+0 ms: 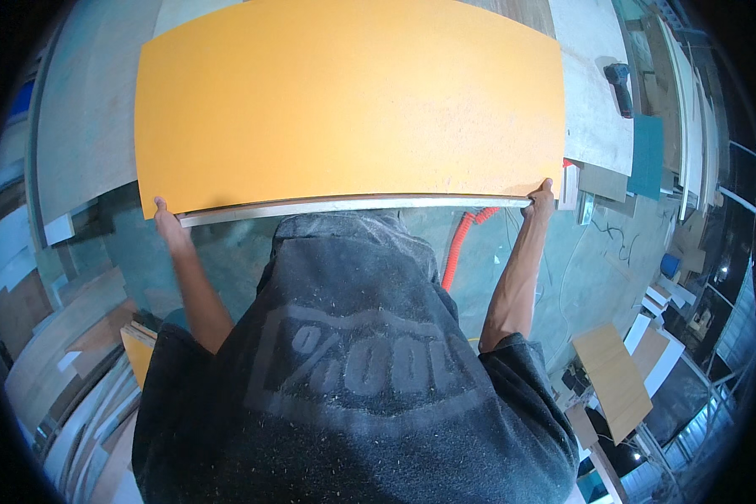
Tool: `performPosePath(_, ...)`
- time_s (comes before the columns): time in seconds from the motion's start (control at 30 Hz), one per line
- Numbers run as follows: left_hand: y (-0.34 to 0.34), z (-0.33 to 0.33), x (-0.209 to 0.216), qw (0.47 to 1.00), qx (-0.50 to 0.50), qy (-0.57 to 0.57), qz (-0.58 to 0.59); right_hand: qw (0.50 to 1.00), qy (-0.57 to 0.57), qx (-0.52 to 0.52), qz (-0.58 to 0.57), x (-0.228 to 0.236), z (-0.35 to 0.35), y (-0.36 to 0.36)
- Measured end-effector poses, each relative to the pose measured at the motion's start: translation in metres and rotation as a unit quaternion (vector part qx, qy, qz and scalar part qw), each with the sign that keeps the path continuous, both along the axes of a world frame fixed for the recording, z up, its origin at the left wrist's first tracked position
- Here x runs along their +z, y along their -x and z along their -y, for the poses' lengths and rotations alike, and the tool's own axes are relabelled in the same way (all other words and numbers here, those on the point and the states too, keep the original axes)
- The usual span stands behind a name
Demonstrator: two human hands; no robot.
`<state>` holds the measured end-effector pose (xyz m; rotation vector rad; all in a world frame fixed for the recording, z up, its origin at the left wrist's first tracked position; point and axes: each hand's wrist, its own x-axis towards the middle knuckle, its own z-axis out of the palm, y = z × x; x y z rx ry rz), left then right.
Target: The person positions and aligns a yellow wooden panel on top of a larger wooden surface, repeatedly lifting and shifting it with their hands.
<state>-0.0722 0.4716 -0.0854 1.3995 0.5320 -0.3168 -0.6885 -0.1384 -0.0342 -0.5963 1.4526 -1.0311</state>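
A wide orange-yellow board (pixel 344 109) lies across the worktable (pixel 84 126), its near edge overhanging toward my body. Along that edge runs a pale strip (pixel 311 207), just under the orange face. At the near left corner, my left hand (pixel 166 222) grips the board, thumb on top and fingers hidden beneath. My right hand (pixel 540 200) holds the near right corner the same way, its thumb on the upper face. Fine pale dust or marks speckle the board's right half.
A cordless power tool (pixel 619 88) lies on the table to the right of the board. An orange-red coiled hose (pixel 458 244) hangs by my right side. Stacked sheets (pixel 84 403) stand at lower left; a wooden panel (pixel 613 382) and offcuts sit at lower right.
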Motion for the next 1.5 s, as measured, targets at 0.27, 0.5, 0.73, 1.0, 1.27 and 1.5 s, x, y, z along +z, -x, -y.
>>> performPosePath(0.27,-0.007,-0.024,-0.016,0.994,0.030,0.101,0.007,0.996,0.032,0.044,0.072,-0.001,-0.002,-0.004)
performPosePath(0.5,-0.008,-0.018,-0.006,0.993,0.039,0.108,0.008,0.999,0.004,0.036,0.039,0.006,-0.012,-0.021)
performPosePath(0.73,0.008,0.021,0.012,0.987,0.140,0.079,-0.004,0.996,0.047,0.062,0.051,-0.009,0.004,0.009)
performPosePath(1.0,0.015,0.007,0.002,0.990,0.131,0.025,0.041,0.997,0.038,0.053,0.028,0.009,-0.011,-0.009)
performPosePath(1.27,-0.012,-0.027,0.010,0.987,0.113,-0.073,0.085,0.996,0.013,0.072,-0.059,-0.034,-0.002,-0.025)
performPosePath(1.5,0.107,0.090,0.063,0.716,-0.422,-0.382,0.405,0.954,0.100,-0.027,-0.282,-0.085,0.010,-0.007)
